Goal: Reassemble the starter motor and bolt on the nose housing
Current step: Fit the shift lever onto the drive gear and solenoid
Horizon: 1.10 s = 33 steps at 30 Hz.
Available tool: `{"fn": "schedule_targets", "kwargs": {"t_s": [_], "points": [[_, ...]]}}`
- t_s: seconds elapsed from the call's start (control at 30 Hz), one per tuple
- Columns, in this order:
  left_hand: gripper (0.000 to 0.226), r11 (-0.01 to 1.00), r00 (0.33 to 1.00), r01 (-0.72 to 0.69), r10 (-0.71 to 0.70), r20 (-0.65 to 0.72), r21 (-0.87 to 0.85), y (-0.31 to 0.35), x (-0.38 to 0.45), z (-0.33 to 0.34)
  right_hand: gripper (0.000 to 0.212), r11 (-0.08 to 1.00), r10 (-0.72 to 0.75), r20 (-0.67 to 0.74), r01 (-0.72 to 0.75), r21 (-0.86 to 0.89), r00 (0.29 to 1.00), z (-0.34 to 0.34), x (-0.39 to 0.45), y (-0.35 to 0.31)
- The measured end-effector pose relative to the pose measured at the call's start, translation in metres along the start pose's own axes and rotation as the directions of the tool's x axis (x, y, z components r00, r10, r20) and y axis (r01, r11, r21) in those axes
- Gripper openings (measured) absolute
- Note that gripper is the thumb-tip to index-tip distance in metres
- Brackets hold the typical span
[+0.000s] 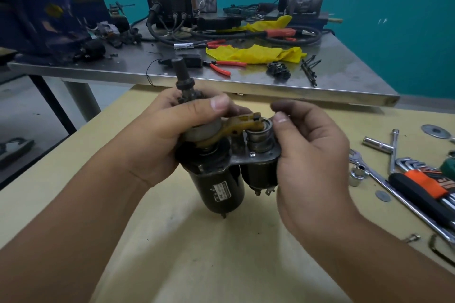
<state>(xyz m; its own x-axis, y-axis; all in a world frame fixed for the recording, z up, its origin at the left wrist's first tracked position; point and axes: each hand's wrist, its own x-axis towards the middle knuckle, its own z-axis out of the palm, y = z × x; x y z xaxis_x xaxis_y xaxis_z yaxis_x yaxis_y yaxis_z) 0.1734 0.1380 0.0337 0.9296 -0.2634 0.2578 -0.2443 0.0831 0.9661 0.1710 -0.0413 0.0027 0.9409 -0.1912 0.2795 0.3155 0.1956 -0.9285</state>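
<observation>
I hold a black starter motor [219,187] upright above the tan table [197,253], its shaft [181,74] pointing up and away. My left hand [172,125] grips the drive pinion end at the top of the motor body, thumb laid across. A yellow shift fork lever [236,128] runs from the drive over to the solenoid plunger [259,135]. My right hand [302,150] grips the solenoid [258,174] side, its thumb and fingers curled round the plunger top. No nose housing is clearly in view.
Sockets, a T-handle wrench [391,150], hex keys [418,167], washers and a screwdriver [418,187] lie on the table at the right. Behind stands a steel bench [246,86] with red pliers [221,65], yellow rags [256,54], cables, a black brush holder [278,70] and a welder box.
</observation>
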Motion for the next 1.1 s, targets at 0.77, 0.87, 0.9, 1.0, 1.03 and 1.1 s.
{"fn": "schedule_targets", "kwargs": {"t_s": [0.77,0.87,0.9,1.0,1.03,1.1], "points": [[0.048,0.982,0.994,-0.094,0.102,0.041,-0.164,-0.022,0.006,0.003,0.016,1.0,-0.023,0.079,0.021,0.023,0.997,-0.004,0.01,-0.002],[0.046,0.989,0.99,-0.091,0.102,0.093,-0.119,-0.027,0.008,0.004,0.02,0.994,-0.099,0.032,0.097,0.046,0.995,-0.005,0.004,0.0],[0.049,0.987,0.989,-0.085,0.1,0.107,-0.14,-0.029,0.008,0.006,0.02,0.994,-0.091,0.014,0.09,0.056,0.996,-0.005,0.003,0.001],[0.077,0.937,0.988,0.068,-0.015,0.156,-0.344,-0.028,0.004,0.011,0.019,0.996,-0.015,-0.036,0.018,0.091,0.999,-0.001,0.007,0.004],[0.085,0.91,0.983,0.146,-0.091,0.157,-0.389,-0.025,0.003,0.012,0.019,0.995,0.014,-0.047,-0.009,0.102,0.999,0.0,0.01,0.006],[0.069,0.902,0.973,0.23,-0.205,0.107,-0.367,-0.023,0.003,0.013,0.02,0.99,0.074,-0.061,-0.066,0.128,0.995,0.0,0.014,0.011]]}}
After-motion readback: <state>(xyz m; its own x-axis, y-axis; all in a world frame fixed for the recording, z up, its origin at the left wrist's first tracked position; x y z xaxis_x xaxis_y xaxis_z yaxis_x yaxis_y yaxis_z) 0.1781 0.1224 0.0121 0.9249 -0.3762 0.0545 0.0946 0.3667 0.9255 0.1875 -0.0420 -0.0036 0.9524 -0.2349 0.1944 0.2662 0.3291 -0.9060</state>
